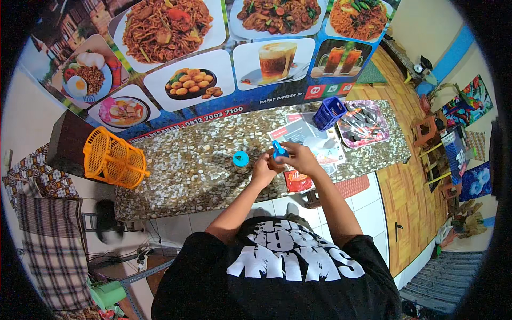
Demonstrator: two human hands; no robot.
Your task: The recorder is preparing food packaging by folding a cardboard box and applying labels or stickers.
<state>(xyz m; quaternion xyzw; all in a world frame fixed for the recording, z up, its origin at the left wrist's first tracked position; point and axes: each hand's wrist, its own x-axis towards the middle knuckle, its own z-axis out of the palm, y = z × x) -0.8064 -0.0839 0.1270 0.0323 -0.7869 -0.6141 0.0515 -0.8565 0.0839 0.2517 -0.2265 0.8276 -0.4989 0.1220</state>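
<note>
Both my hands meet over the pebble-patterned table (192, 168), around a small container with a blue flip-type cap (279, 150). My left hand (264, 170) grips its side from the left. The fingers of my right hand (299, 158) are on the cap from the right. Most of the container's body is hidden by the hands. Just left of them stands a small jar with a turquoise lid (241, 159). A red packet with writing (298, 182) lies below my right hand, close to the table's near edge. Beyond that hand is a crumpled clear plastic bag (321, 143).
Printed menu sheets (286, 132) lie beneath a purple plastic basket (329, 114). Farther right is a pink-rimmed tray of black-handled cutlery (363, 123). An orange mesh basket (116, 158) occupies the left end. A large food-picture banner (208, 102) borders the far edge.
</note>
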